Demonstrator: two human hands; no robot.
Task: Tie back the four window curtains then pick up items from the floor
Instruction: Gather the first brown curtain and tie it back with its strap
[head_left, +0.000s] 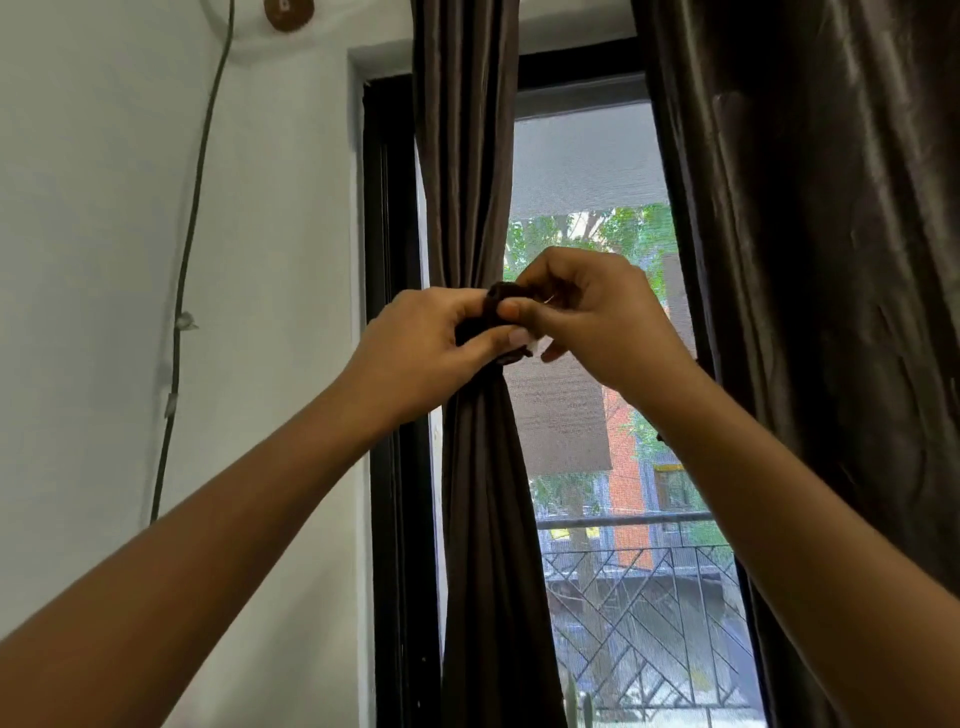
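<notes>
A dark brown curtain (467, 156) hangs at the left side of the window, bunched into a narrow waist at mid height. A dark tie-back band (501, 299) wraps that waist. My left hand (431, 343) grips the band and bunched cloth from the left, thumb across the front. My right hand (587, 312) pinches the band's end from the right, fingers curled. A second brown curtain (810, 260) hangs loose on the right, partly behind my right forearm. The floor is out of view.
A black window frame (389, 312) borders the curtain on the left. A white wall (104, 260) with a thin vine-like cord (192, 218) lies further left. Through the mesh screen (587, 166) show trees, a building and a metal railing (649, 587).
</notes>
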